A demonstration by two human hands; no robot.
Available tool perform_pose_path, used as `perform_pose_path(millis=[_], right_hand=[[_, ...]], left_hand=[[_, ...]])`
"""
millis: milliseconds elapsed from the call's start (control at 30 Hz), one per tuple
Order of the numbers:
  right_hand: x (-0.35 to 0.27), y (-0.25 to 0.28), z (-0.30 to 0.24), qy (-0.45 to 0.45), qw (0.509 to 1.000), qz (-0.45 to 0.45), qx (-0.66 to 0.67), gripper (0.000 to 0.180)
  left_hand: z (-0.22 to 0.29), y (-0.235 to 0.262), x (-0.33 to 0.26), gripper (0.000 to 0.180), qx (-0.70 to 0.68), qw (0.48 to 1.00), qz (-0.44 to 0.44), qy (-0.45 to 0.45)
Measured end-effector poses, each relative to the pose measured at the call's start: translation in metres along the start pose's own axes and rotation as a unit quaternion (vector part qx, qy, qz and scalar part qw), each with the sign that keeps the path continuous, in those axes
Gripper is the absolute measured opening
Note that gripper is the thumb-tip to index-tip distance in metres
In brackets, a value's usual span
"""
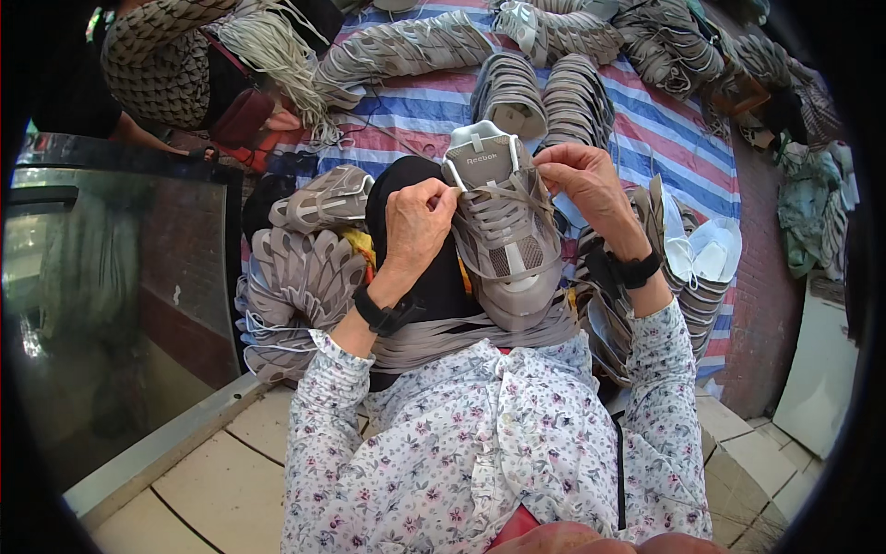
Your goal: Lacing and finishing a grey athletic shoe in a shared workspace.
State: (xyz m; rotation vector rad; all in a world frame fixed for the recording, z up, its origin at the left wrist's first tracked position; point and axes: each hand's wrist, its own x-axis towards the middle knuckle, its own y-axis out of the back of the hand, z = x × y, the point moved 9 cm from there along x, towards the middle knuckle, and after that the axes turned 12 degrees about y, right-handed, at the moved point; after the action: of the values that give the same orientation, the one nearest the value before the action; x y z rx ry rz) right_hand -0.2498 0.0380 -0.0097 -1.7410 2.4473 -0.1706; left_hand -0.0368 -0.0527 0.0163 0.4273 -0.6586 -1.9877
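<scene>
A grey-beige sneaker upper rests on my lap, its tongue pointing away from me and its toe toward me. A flat grey shoelace crosses its front in rows. My left hand is closed in a pinch at the left edge of the eyelets, on a lace end. Across the tongue, my right hand pinches the lace at the upper right edge, thumb and forefinger together. The fingertips partly hide the lace ends. A bundle of loose grey laces lies over my lap beneath the toe.
Stacked shoe uppers lie left of my legs, and more uppers to the right. Further rows cover the striped sheet ahead. A person's patterned sleeve shows far left, above a glass panel.
</scene>
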Motion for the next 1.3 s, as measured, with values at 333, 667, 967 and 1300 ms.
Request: perform_pose_path(millis=[333,667,967,1300], right_hand=[[0.003,-0.004,-0.002,-0.012,1.000,-0.016,-0.015,0.012],[0.018,-0.046,-0.050,0.167,0.917,-0.062,-0.357,0.010],[0.018,-0.082,-0.078,0.322,0.843,-0.113,-0.416,0.010],[0.029,-0.118,-0.040,0.300,0.785,-0.216,-0.497,0.009]], left_hand=[[-0.010,-0.007,0.001,0.023,-0.029,0.999,-0.025,0.019],[-0.010,-0.008,0.003,0.021,-0.018,0.999,-0.050,0.013],[-0.018,-0.006,0.001,0.020,-0.131,0.976,-0.130,0.112],[-0.023,-0.013,0.007,0.017,-0.138,0.967,-0.139,0.163]])
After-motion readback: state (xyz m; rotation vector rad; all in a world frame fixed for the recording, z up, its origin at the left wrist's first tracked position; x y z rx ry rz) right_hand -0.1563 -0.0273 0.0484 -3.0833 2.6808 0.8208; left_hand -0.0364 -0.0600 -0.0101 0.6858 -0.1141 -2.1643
